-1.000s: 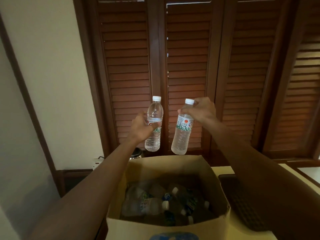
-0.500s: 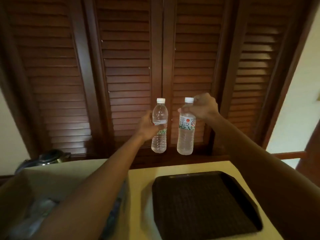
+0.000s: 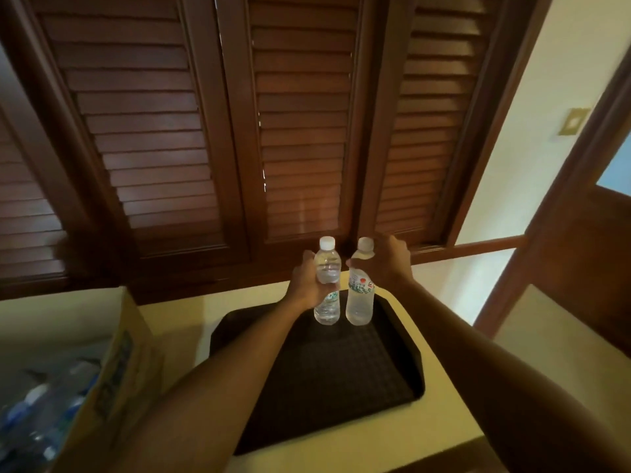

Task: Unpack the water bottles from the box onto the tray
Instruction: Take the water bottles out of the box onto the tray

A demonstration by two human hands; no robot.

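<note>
My left hand [image 3: 305, 285] grips a clear water bottle [image 3: 327, 268] with a white cap around its middle. My right hand [image 3: 387, 264] holds a second water bottle [image 3: 359, 302] by its neck, just under the cap. Both bottles are upright and side by side at the far end of the dark brown tray [image 3: 327, 377]; whether their bases touch it is unclear. The cardboard box [image 3: 112, 363] stands at the lower left, with several more bottles [image 3: 41, 404] lying inside, blurred.
The tray lies on a pale yellow tabletop [image 3: 177, 322] whose right edge runs close beside the tray. Dark wooden louvred shutters [image 3: 300, 131] fill the wall behind the table. A wooden door frame [image 3: 553, 213] stands at the right.
Both hands have carried their bottles from above the box rightward and down to the far end of the tray. The view has swung right, so the box now sits at the left edge.
</note>
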